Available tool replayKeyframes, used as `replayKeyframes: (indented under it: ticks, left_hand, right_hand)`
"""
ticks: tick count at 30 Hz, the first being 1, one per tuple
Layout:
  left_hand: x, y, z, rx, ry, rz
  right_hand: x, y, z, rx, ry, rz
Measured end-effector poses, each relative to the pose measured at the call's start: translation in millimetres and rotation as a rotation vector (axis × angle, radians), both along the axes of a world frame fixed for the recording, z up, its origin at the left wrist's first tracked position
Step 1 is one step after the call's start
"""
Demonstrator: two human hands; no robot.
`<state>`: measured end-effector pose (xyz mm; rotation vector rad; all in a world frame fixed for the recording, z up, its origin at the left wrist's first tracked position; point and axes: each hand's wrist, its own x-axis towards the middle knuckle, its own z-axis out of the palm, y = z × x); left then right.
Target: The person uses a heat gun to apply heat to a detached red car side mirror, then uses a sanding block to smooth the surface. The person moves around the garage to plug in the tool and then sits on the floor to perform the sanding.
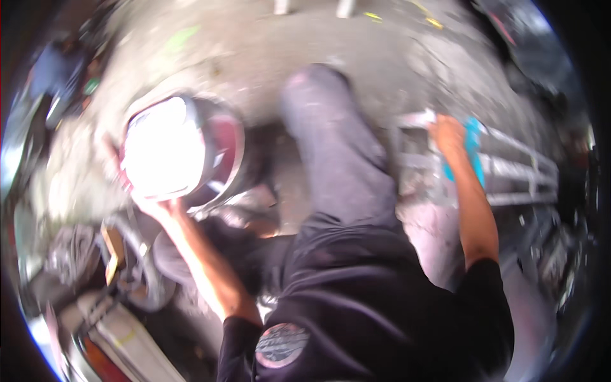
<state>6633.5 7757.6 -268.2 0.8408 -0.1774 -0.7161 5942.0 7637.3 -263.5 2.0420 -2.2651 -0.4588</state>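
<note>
My left hand (158,207) is under a large, shiny, rounded piece with a red side and a pale rim (226,143), its fingers closed on the lower left edge. Strong glare whitens the face of this piece, so I cannot tell its exact kind. Out to the right, my right hand (449,132) is closed at the near-left end of a white slatted frame (509,169) low over the floor. Beside that hand, a teal cloth-like thing (472,149) hangs across the frame. Blur hides the finer finger detail.
At the lower left are a pale vehicle light with an orange-red strip (121,337), a curved grey part (143,274) and a dark bundle (73,254). Two white legs (345,7) stand at the top. My bent knee (316,86) juts forward over the stained concrete floor (242,44).
</note>
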Motion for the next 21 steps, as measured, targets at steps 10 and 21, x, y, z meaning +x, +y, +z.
replayKeyframes:
  ticks: [10,21]
  left_hand:
    - [-54.0,54.7,41.1,0.022,-0.178,0.109]
    - [-104.9,69.5,72.7,0.161,-0.636,0.125]
  right_hand:
    - [34.4,-30.9,62.7,-0.481,-0.122,0.170]
    - [179.8,-12.5,131.9,0.366,-2.487,0.294]
